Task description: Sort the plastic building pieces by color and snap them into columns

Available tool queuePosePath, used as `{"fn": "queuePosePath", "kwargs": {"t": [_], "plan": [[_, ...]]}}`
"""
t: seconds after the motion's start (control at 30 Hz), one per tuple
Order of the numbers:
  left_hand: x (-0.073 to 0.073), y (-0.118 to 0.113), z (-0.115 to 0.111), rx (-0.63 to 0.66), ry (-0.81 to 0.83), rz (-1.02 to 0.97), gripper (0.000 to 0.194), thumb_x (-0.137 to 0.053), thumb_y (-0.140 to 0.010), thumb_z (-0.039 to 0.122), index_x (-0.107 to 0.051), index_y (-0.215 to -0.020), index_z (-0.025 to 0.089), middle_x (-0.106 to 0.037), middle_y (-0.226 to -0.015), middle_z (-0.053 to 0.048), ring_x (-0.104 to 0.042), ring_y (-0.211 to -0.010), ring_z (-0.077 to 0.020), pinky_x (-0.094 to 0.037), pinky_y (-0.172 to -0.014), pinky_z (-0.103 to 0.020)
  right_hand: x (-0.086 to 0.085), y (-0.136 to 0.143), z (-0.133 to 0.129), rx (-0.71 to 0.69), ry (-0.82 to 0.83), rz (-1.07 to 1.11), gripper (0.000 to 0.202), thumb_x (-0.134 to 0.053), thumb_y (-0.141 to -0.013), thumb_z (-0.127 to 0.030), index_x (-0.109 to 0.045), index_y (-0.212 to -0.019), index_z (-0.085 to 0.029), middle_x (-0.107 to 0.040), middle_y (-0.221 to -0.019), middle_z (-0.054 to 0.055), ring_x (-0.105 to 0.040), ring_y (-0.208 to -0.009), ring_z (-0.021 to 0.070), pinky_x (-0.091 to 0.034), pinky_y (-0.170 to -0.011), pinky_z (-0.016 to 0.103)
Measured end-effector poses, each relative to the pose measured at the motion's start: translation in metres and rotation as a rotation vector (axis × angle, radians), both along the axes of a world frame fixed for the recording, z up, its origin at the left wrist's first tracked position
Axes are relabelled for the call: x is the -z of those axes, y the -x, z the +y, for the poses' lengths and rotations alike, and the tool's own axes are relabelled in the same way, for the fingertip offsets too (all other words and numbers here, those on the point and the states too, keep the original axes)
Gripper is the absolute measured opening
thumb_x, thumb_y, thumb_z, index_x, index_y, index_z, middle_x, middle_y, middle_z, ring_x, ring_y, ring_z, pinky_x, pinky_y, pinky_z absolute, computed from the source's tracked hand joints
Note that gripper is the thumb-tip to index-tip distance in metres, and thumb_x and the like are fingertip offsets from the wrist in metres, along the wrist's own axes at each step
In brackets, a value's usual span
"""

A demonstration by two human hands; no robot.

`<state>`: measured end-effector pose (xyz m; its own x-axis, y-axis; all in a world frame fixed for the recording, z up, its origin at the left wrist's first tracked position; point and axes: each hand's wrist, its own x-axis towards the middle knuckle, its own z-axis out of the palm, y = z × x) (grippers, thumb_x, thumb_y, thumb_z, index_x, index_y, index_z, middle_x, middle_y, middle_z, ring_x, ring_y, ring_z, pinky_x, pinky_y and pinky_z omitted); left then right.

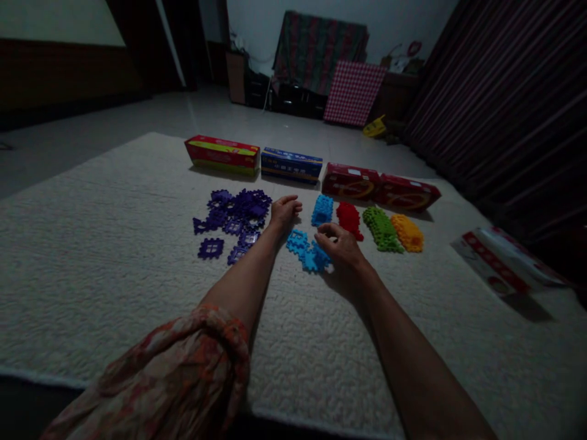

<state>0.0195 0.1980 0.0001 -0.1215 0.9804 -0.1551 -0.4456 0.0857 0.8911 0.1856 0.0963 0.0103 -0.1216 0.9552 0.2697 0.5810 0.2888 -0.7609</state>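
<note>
My left hand (285, 211) is between the purple pile and the blue pieces, its fingers loosely stretched to the right with nothing seen in them. My right hand (340, 244) bends over loose light-blue interlocking plastic pieces (312, 259), thumb and fingers drawn together; whatever they pinch is hidden. Another light-blue piece (298, 239) lies just left of these. Behind stands a stack of light-blue pieces (322, 209). Purple interlocking pieces (250, 205) form a loose heap on the left, with a square purple piece (211, 248) lying apart.
Right of my hands lie stacks of red (349, 219), green (383, 229) and yellow pieces (408, 233). A red-yellow box (222, 154), a blue box (291, 166) and two dark-red boxes (351, 182) line the far side of the quilted mat (114, 263). Another box (498, 263) is at right.
</note>
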Motion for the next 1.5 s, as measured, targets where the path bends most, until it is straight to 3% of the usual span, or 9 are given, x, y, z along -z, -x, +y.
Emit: {"fn": "queuePosePath", "kwargs": {"t": [0.17,0.3,0.47,0.67,0.77,0.87,1.1,1.2,1.5], "plan": [[0.002,0.003,-0.023,0.04,-0.024,0.014,0.027,-0.058,-0.064,0.008,-0.064,-0.09,0.014,-0.066,-0.07,0.0,-0.061,-0.058,-0.0084,-0.042,-0.054,-0.018,0.01,-0.007,-0.028,-0.176,0.027,-0.133,0.06,-0.077,-0.071,-0.042,-0.064,-0.126,-0.022,-0.065,-0.128,0.015,-0.063,-0.116,0.03,-0.051,-0.101,0.048],[0.001,0.002,-0.03,0.054,-0.002,0.014,0.027,-0.055,-0.066,0.007,-0.064,-0.09,0.014,-0.065,-0.069,-0.001,-0.06,-0.057,-0.0091,-0.042,-0.053,-0.019,0.014,0.0,-0.044,-0.193,-0.068,-0.247,0.065,-0.075,-0.069,-0.031,-0.061,-0.131,-0.02,-0.061,-0.135,0.015,-0.055,-0.128,0.0325,-0.043,-0.112,0.051],[0.002,0.003,-0.03,0.096,0.029,0.061,0.027,-0.054,-0.066,0.006,-0.064,-0.09,0.013,-0.066,-0.07,-0.003,-0.059,-0.056,-0.0098,-0.04,-0.049,-0.019,0.017,0.011,-0.039,-0.169,-0.16,-0.24,0.051,-0.067,-0.073,-0.026,-0.062,-0.124,-0.019,-0.065,-0.125,0.014,-0.06,-0.119,0.0304,-0.047,-0.106,0.048],[0.014,0.008,-0.013,-0.035,-0.042,0.169,0.026,-0.053,-0.067,0.01,-0.066,-0.089,0.015,-0.065,-0.069,-0.001,-0.058,-0.055,-0.0097,-0.045,-0.05,-0.019,0.031,0.017,-0.018,-0.126,-0.271,-0.177,0.058,-0.07,-0.074,-0.03,-0.058,-0.128,-0.014,-0.06,-0.131,0.02,-0.056,-0.126,0.0327,-0.045,-0.109,0.051],[0.023,0.009,0.0,-0.049,-0.099,0.274,0.027,-0.052,-0.067,0.011,-0.068,-0.088,0.016,-0.064,-0.067,0.0,-0.058,-0.053,-0.0103,-0.048,-0.053,-0.022,0.035,0.013,-0.018,-0.112,-0.279,-0.119,0.065,-0.071,-0.076,-0.034,-0.052,-0.135,-0.016,-0.057,-0.137,0.019,-0.055,-0.128,0.0322,-0.046,-0.108,0.051],[0.031,0.012,0.011,-0.052,-0.166,0.388,0.03,-0.051,-0.067,0.012,-0.072,-0.088,0.017,-0.066,-0.068,0.0,-0.059,-0.053,-0.0113,-0.05,-0.055,-0.024,0.032,0.005,-0.022,-0.102,-0.255,-0.085,0.059,-0.066,-0.081,-0.034,-0.052,-0.136,-0.02,-0.059,-0.136,0.016,-0.059,-0.122,0.03,-0.051,-0.102,0.048],[0.039,0.023,0.022,-0.209,-0.198,0.551,0.028,-0.056,-0.066,0.01,-0.077,-0.082,0.021,-0.07,-0.07,-0.002,-0.069,-0.073,-0.0188,-0.053,-0.07,-0.027,0.028,0.0,-0.016,-0.024,-0.221,-0.142,0.037,-0.06,-0.08,-0.027,-0.067,-0.116,-0.019,-0.069,-0.119,0.014,-0.065,-0.107,0.0282,-0.052,-0.097,0.044],[0.041,0.024,0.023,-0.201,-0.201,0.552,0.029,-0.056,-0.066,0.01,-0.077,-0.082,0.022,-0.07,-0.071,-0.002,-0.07,-0.077,-0.0199,-0.053,-0.072,-0.028,0.029,0.002,-0.011,-0.038,-0.247,-0.156,0.027,-0.057,-0.082,-0.025,-0.07,-0.105,-0.02,-0.072,-0.11,0.012,-0.066,-0.102,0.0267,-0.051,-0.097,0.042],[0.041,0.023,0.021,-0.174,-0.205,0.564,0.029,-0.055,-0.066,0.015,-0.076,-0.085,0.019,-0.069,-0.07,-0.002,-0.064,-0.062,-0.016,-0.051,-0.064,-0.027,0.03,0.005,-0.009,-0.008,-0.256,-0.103,0.023,-0.052,-0.089,-0.026,-0.073,-0.097,-0.019,-0.075,-0.101,0.011,-0.069,-0.094,0.0243,-0.053,-0.09,0.038]]}}
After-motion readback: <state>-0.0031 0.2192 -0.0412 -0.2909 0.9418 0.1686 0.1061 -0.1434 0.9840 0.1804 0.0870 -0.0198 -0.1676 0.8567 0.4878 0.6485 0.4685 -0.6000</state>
